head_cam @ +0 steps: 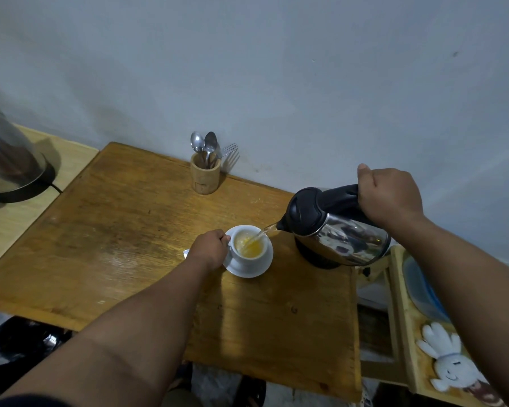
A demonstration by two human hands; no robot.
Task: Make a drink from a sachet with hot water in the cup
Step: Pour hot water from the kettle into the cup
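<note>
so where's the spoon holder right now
In the head view, the wooden cutlery holder stands at the table's far edge against the wall, beyond the cup and left of the kettle.

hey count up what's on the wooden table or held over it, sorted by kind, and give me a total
Kettles: 1, the kettle tilted in the right hand
Cups: 1, the cup steadied by the left hand
Saucers: 1, the saucer
Wooden holders: 1, the holder
Spoons: 2, spoons
Forks: 1, fork
Total: 7
</note>
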